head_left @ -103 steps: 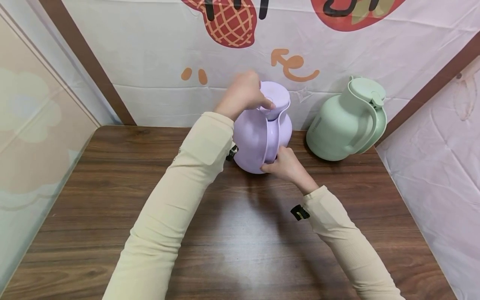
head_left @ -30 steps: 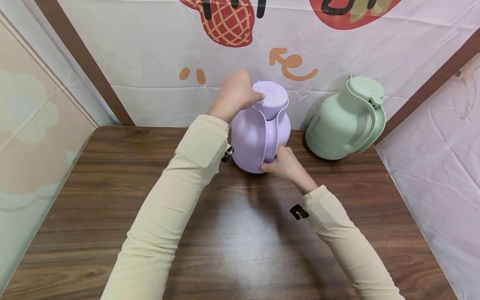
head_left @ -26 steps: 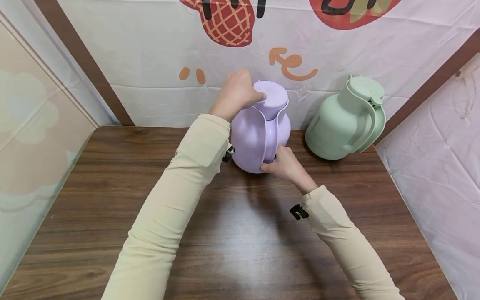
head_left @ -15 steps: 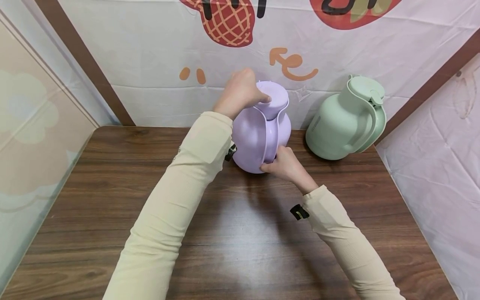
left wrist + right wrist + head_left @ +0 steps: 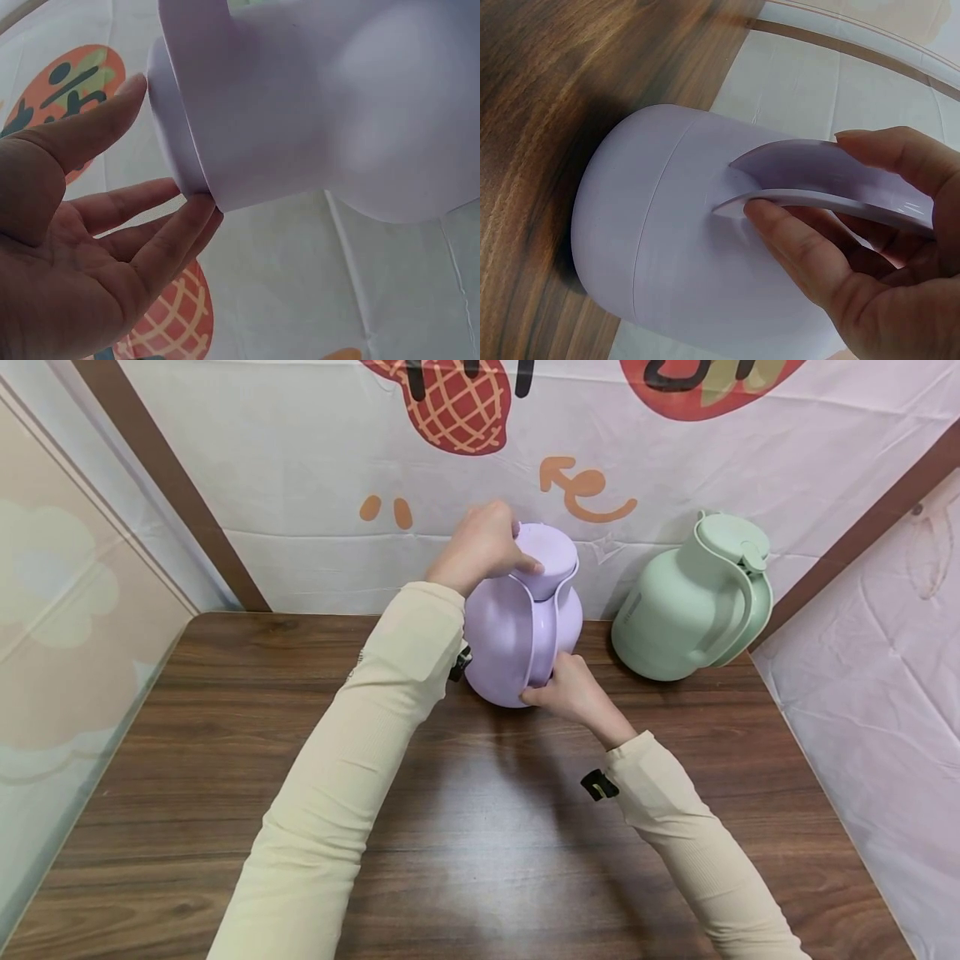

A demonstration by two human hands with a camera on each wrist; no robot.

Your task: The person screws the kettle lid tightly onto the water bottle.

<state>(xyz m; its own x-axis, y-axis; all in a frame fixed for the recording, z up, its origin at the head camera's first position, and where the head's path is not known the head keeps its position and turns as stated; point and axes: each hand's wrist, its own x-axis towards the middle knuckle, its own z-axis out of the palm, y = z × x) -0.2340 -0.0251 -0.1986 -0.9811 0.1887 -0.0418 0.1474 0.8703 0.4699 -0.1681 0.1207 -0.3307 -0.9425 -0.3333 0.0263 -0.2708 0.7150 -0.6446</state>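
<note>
A lilac thermos jug [image 5: 497,631] stands upright at the back of the wooden table, its handle facing me. At its top, my left hand [image 5: 483,545] grips the round lid [image 5: 549,545], thumb at the near edge. In the left wrist view, the thumb and fingers of the left hand [image 5: 90,247] spread around the rim of the lid [image 5: 166,120]. Low on the jug, my right hand [image 5: 573,689] holds the handle. The right wrist view shows fingers of the right hand [image 5: 885,289] curled round the handle [image 5: 802,196].
A pale green thermos jug [image 5: 675,610] stands to the right on the table [image 5: 480,843]. Right behind both jugs hangs a white printed cloth [image 5: 315,485]. More cloth panels border the table at left and right.
My left hand has shifted left along the lid and then back right, its thumb moving over the near edge. The jug and my right hand stay in place.
</note>
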